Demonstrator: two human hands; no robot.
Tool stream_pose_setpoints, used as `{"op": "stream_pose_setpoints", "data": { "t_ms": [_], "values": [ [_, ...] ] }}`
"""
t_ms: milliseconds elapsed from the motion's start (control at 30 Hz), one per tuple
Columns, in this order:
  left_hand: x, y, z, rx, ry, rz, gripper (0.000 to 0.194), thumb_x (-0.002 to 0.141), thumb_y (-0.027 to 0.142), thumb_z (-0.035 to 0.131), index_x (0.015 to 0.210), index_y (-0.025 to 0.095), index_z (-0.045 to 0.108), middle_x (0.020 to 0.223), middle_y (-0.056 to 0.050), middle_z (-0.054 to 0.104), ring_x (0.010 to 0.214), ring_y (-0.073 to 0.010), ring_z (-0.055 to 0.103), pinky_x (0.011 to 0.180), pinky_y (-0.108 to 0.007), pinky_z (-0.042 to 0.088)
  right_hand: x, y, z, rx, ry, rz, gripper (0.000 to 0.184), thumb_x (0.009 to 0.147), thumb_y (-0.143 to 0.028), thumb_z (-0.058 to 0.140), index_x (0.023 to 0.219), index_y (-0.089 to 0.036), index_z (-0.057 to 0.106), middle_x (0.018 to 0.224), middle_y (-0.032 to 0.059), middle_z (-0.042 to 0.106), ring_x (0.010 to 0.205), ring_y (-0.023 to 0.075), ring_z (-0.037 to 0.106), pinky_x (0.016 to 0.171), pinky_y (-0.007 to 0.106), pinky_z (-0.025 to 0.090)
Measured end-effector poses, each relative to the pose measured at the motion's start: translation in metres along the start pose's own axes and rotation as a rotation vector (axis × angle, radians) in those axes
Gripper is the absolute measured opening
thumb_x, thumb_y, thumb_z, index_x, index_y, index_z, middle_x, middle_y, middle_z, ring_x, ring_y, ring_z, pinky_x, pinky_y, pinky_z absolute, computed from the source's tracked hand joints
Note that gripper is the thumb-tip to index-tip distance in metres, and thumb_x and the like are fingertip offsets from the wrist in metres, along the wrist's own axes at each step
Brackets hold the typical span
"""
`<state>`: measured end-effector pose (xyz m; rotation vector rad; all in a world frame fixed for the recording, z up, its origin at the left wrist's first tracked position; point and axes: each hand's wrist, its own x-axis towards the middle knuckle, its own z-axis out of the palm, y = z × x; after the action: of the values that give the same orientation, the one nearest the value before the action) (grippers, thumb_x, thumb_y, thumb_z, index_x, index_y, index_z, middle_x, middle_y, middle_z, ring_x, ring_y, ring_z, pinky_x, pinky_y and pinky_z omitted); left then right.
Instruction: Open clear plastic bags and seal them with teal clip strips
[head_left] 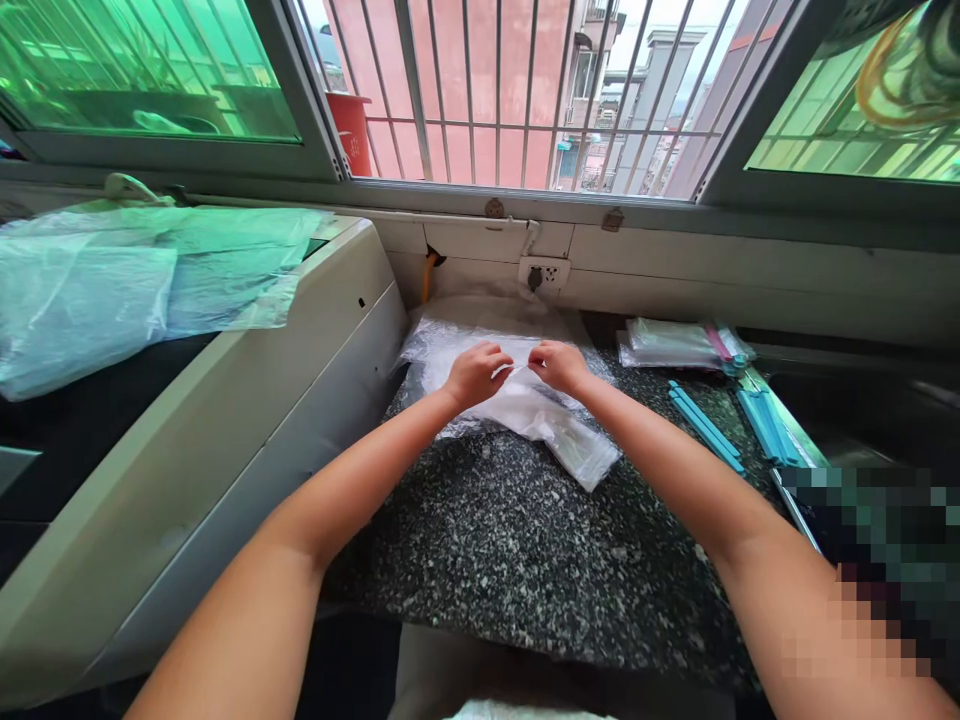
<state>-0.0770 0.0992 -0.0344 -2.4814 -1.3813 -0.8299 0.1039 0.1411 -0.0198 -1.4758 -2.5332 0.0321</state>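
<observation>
Both of my hands are over a loose pile of clear plastic bags (442, 345) on the speckled dark countertop. My left hand (478, 374) is closed in a pinch, and my right hand (559, 366) pinches just across from it, a small gap apart. Between the fingertips is a thin edge of clear plastic, apparently a bag's; where it runs below is hard to make out. A narrow folded clear bag (581, 445) sticks out of the pile toward me.
Right of my hands are a stack of packed clear bags (671, 344), blue strips (705, 425), more blue strips (769, 425) and a dark sink (862, 410). On the left stands a pale appliance (315, 350) with plastic sheets (150, 270) on top. A socket (544, 274) is on the wall.
</observation>
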Motion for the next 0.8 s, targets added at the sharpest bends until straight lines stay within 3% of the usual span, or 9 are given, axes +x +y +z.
{"op": "stream_pose_setpoints", "data": {
  "t_ms": [100,233,367,533,700,800],
  "values": [
    [-0.005,0.018,0.001,-0.089,-0.027,0.110,0.018,0.084,0.030,0.055,0.085,0.019,0.069,0.074,-0.004,0.063,0.074,-0.0169,0.057,0.070,-0.029,0.046,-0.004,-0.001,0.002,0.018,-0.010,0.007,0.022,0.083,-0.024,0.052,0.088,-0.023,0.072,0.095,0.0048,0.070,0.084,0.0184,0.062,0.066,0.026,0.038],
    [-0.004,0.037,0.003,-0.086,-0.156,0.109,0.021,0.076,0.031,0.066,0.093,0.018,0.070,0.080,-0.006,0.065,0.077,-0.0186,0.058,0.071,-0.030,0.047,-0.009,0.001,-0.007,0.054,0.011,0.028,0.024,0.082,-0.023,0.052,0.097,-0.021,0.071,0.098,0.0070,0.070,0.085,0.0195,0.063,0.068,0.027,0.040],
    [0.001,0.045,0.005,-0.088,-0.270,0.062,0.010,0.077,0.017,0.061,0.076,0.019,0.070,0.076,-0.005,0.065,0.078,-0.0185,0.058,0.068,-0.028,0.046,-0.020,0.012,-0.021,0.092,0.050,0.051,0.023,0.082,-0.023,0.051,0.092,-0.020,0.072,0.095,0.0078,0.070,0.083,0.0189,0.062,0.068,0.027,0.041],
    [0.009,0.043,-0.006,-0.156,-0.213,0.018,0.015,0.077,0.010,0.055,0.071,0.017,0.067,0.074,-0.004,0.063,0.076,-0.0173,0.057,0.070,-0.028,0.045,-0.040,0.027,-0.031,0.193,0.094,0.045,0.021,0.081,-0.020,0.051,0.086,-0.017,0.072,0.083,0.0047,0.071,0.072,0.0138,0.060,0.066,0.023,0.041],
    [0.021,0.044,-0.031,-0.172,-0.146,-0.001,0.013,0.077,0.010,0.051,0.072,0.016,0.062,0.076,-0.005,0.062,0.076,-0.0178,0.055,0.072,-0.030,0.045,-0.053,0.026,-0.041,0.601,0.169,-0.002,0.020,0.077,-0.025,0.054,0.076,-0.014,0.070,0.066,0.0018,0.066,0.058,0.0103,0.051,0.058,0.023,0.040],
    [0.027,0.048,-0.044,-0.165,-0.107,-0.003,0.013,0.079,0.011,0.049,0.074,0.017,0.059,0.079,-0.006,0.061,0.079,-0.0188,0.054,0.075,-0.031,0.045,-0.057,0.020,-0.050,0.737,0.167,-0.067,0.022,0.075,-0.033,0.057,0.076,-0.015,0.069,0.065,0.0012,0.064,0.057,0.0101,0.049,0.057,0.024,0.041]
  ]
}}
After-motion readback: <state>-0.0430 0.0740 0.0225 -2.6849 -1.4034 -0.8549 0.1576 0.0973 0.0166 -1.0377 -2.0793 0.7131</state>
